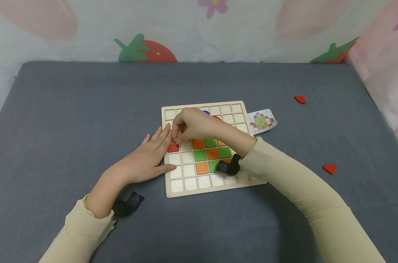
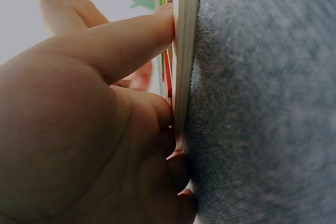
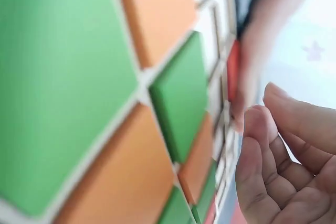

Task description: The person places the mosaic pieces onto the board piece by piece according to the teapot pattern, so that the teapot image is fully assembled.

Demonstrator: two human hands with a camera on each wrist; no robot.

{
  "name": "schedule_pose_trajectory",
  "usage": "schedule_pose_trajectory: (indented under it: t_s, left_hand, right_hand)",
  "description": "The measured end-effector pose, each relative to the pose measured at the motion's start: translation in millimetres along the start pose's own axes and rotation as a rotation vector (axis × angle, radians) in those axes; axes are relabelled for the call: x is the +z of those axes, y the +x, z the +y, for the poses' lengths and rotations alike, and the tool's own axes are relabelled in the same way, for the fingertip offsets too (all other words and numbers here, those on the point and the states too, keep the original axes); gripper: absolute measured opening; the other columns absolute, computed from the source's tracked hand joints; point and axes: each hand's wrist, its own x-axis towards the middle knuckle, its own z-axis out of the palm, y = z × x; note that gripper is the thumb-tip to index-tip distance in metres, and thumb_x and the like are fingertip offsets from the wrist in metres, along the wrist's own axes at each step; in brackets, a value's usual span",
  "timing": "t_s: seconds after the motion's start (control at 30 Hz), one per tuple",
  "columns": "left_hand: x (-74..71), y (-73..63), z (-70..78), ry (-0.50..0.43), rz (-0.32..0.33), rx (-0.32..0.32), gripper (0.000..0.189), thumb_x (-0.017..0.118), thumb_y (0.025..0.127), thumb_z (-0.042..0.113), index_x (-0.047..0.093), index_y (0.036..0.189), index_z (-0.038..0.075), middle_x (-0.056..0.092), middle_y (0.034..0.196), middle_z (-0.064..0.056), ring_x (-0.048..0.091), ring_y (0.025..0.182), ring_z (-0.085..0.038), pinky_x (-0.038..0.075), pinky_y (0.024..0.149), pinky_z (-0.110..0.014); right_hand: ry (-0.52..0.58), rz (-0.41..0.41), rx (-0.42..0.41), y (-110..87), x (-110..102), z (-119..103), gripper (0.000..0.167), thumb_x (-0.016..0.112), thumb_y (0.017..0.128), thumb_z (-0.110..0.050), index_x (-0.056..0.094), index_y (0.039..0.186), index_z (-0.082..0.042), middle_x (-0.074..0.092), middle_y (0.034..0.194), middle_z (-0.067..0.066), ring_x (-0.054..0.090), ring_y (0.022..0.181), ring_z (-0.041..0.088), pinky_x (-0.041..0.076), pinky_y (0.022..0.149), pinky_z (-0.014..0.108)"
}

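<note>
My left hand (image 1: 149,157) lies flat along the left edge of the wooden grid board (image 1: 215,188), its thumb on the rim and its fingers straight. In the leftmost column sits a red piece (image 1: 173,147), right by those fingers. My right hand (image 1: 194,126) hovers over the board's upper left part, fingertips close above the red piece. In the right wrist view the thumb and fingers of the right hand (image 3: 289,166) are loosely curled, with nothing showing between them. Orange squares (image 1: 202,168) and green squares (image 1: 199,155) fill the middle cells; the right forearm hides others.
A pattern card (image 1: 262,121) lies beside the board's right edge. Two loose red quarter-round pieces, one farther back (image 1: 300,99) and one nearer (image 1: 329,168), lie on the grey cloth to the right. Blue (image 1: 206,112) and red (image 1: 217,117) pieces show behind the right hand.
</note>
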Motion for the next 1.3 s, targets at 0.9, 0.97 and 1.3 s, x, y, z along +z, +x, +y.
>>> schedule_pose_trajectory:
  t_s: [0.9, 0.97, 1.3]
  left_hand:
    - [1.6, 0.2, -5.9, -0.006, -0.001, -0.014, 0.084, 0.053, 0.096, 0.037, 0.003, 0.149, -0.004, -0.008, 0.156, -0.016, -0.006, 0.142, -0.034, 0.003, 0.111, -0.055]
    - [2.0, 0.5, -6.4, -0.005, -0.003, -0.018, 0.084, 0.054, 0.096, 0.037, 0.003, 0.149, -0.004, -0.009, 0.156, -0.016, -0.007, 0.142, -0.033, 0.002, 0.111, -0.055]
    - [2.2, 1.9, -6.6, 0.0, -0.002, -0.011, 0.085, 0.054, 0.095, 0.036, 0.003, 0.149, -0.004, -0.009, 0.156, -0.016, -0.007, 0.142, -0.033, 0.002, 0.112, -0.054]
  right_hand:
    - [0.25, 0.446, 0.287, -114.2, -86.2, 93.7, 0.014, 0.069, 0.086, -0.009, 0.069, 0.095, 0.001, 0.068, 0.086, 0.003, 0.063, 0.085, 0.02, 0.051, 0.079, 0.035]
    - [0.247, 0.473, 0.304, -121.8, -92.5, 101.3, 0.014, 0.07, 0.086, -0.01, 0.069, 0.095, 0.001, 0.068, 0.084, 0.0, 0.064, 0.083, 0.019, 0.052, 0.076, 0.033]
    - [0.23, 0.516, 0.397, -153.8, -117.6, 138.3, 0.013, 0.07, 0.086, -0.015, 0.07, 0.093, -0.004, 0.068, 0.081, -0.006, 0.064, 0.078, 0.012, 0.051, 0.071, 0.023]
